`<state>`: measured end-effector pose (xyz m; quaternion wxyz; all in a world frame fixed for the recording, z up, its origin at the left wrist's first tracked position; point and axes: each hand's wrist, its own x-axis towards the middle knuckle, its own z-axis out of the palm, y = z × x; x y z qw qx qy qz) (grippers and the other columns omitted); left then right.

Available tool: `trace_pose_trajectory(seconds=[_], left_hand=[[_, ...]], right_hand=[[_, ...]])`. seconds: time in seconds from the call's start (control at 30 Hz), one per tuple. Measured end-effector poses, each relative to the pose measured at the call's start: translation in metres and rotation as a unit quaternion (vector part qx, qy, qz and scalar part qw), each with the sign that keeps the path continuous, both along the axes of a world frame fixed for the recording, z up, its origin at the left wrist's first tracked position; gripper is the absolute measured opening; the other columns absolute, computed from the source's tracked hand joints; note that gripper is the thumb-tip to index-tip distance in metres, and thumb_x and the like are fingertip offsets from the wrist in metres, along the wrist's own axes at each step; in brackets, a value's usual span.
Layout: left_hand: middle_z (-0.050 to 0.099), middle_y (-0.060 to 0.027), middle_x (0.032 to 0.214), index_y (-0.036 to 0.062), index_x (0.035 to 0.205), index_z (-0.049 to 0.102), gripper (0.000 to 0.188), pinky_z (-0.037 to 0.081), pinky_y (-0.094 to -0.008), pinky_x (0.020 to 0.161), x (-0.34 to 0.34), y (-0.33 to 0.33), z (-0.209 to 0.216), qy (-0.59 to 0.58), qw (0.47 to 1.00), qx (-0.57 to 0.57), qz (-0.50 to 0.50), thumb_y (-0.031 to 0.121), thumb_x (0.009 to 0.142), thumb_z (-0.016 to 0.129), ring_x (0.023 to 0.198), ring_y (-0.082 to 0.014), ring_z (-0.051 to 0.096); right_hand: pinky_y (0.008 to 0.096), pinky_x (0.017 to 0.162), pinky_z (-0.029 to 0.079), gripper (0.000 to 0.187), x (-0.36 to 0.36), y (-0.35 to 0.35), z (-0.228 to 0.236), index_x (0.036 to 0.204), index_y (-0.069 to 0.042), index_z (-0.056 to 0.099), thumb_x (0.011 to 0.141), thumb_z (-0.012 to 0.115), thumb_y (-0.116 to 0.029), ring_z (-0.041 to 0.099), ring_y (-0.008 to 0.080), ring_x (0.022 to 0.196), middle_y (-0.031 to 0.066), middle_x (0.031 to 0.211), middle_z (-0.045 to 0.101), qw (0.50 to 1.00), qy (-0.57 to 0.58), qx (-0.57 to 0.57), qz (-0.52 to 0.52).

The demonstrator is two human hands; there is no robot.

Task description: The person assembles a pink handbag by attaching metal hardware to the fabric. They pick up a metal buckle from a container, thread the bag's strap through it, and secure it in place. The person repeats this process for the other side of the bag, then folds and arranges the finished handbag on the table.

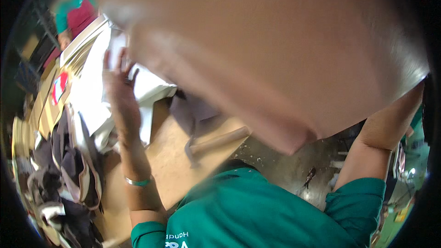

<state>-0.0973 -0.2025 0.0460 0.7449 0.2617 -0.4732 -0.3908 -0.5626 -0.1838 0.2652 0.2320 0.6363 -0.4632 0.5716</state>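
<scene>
- Brown cardboard, a big flat sheet point(285, 50), filled the upper right of the view, raised close to the camera and blurred, its lower corner pointing down over the worktop's near edge.
- The right hand was hidden behind that sheet; only the bare forearm rose to its underside at the right edge, so I could not tell whether the fingers were closed on it.
- The left hand point(120, 93) stood open, fingers spread and pointing away, beside the sheet's left edge and over the white fabric point(92, 87); whether it touched either I could not tell.
- A green bangle point(138, 182) sat on the left wrist, and teal sleeves covered both upper arms.
- White fabric lay in folds across the far left part of the wooden worktop point(170, 165).
- A wooden-handled hammer point(216, 141) lay on the worktop near its near right corner, the head toward the person.
- A grey cloth point(195, 110) lay just beyond the hammer, partly under the sheet.
- Dark garments with pale trim point(69, 165) were heaped along the worktop's left edge.
- Flat cardboard pieces point(43, 105) were stacked further left.
- Another person in a teal top and dark red apron point(76, 14) stood past the far left corner.
- Grey littered floor point(285, 170) showed beyond the worktop's right edge.
</scene>
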Motion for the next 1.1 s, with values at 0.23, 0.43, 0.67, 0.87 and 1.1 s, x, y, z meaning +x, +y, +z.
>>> trace_pose_trajectory(seconds=[0.23, 0.43, 0.67, 0.87, 1.1], left_hand=[[0.034, -0.0187, 0.13, 0.0041, 0.131, 0.028, 0.065, 0.033, -0.038, 0.096, 0.172, 0.113, -0.063, 0.154, 0.984, 0.093, -0.017, 0.051, 0.086, 0.036, 0.113, -0.0238, 0.042], [0.034, -0.02, 0.131, 0.0055, 0.128, 0.033, 0.08, 0.029, -0.0448, 0.1, 0.203, 0.188, -0.101, 0.125, 0.97, 0.177, 0.108, 0.067, 0.078, 0.033, 0.116, -0.0276, 0.038], [0.056, -0.015, 0.092, 0.0008, 0.091, 0.056, 0.059, 0.027, -0.0404, 0.099, 0.202, 0.235, -0.087, 0.071, 0.994, 0.078, -0.019, 0.053, 0.088, 0.029, 0.097, -0.0251, 0.048], [0.055, -0.0116, 0.083, 0.0024, 0.08, 0.056, 0.05, 0.029, -0.0418, 0.096, 0.176, 0.235, -0.054, 0.129, 0.979, 0.12, 0.107, 0.046, 0.089, 0.035, 0.096, -0.0254, 0.047], [0.055, -0.0116, 0.093, 0.0027, 0.094, 0.055, 0.042, 0.038, -0.0464, 0.087, 0.097, 0.295, 0.035, -0.393, 0.832, 0.019, 0.391, 0.043, 0.083, 0.05, 0.097, -0.0319, 0.051]], right_hand=[[0.0299, 0.075, 0.044, 0.019, 0.178, -0.006, -0.124, 0.083, -0.004, 0.056, 0.065, 0.061, -0.009, 0.056, 0.022, 0.087, 0.0132, 0.104, 0.057, 0.877, 0.151, 0.251, 0.382], [0.0289, 0.064, 0.046, 0.029, 0.244, 0.037, -0.171, 0.074, -0.001, 0.052, 0.061, 0.07, -0.019, 0.059, 0.0237, 0.069, 0.0162, 0.089, 0.059, 0.676, 0.158, 0.443, 0.567], [0.0369, 0.077, 0.045, 0.015, 0.284, 0.057, -0.145, 0.066, -0.003, 0.055, 0.071, 0.056, -0.017, 0.059, 0.0274, 0.083, 0.0148, 0.1, 0.057, 0.675, 0.432, 0.332, 0.497], [0.038, 0.067, 0.05, 0.017, 0.341, 0.072, -0.149, 0.086, -0.005, 0.059, 0.074, 0.048, -0.011, 0.059, 0.0306, 0.081, 0.0156, 0.099, 0.055, 0.408, 0.657, 0.481, 0.414], [0.0337, 0.09, 0.038, 0.045, 0.352, -0.013, -0.148, 0.098, -0.004, 0.063, 0.06, 0.042, 0.009, 0.052, 0.0306, 0.101, 0.0158, 0.107, 0.058, 0.47, 0.504, 0.494, 0.531]])
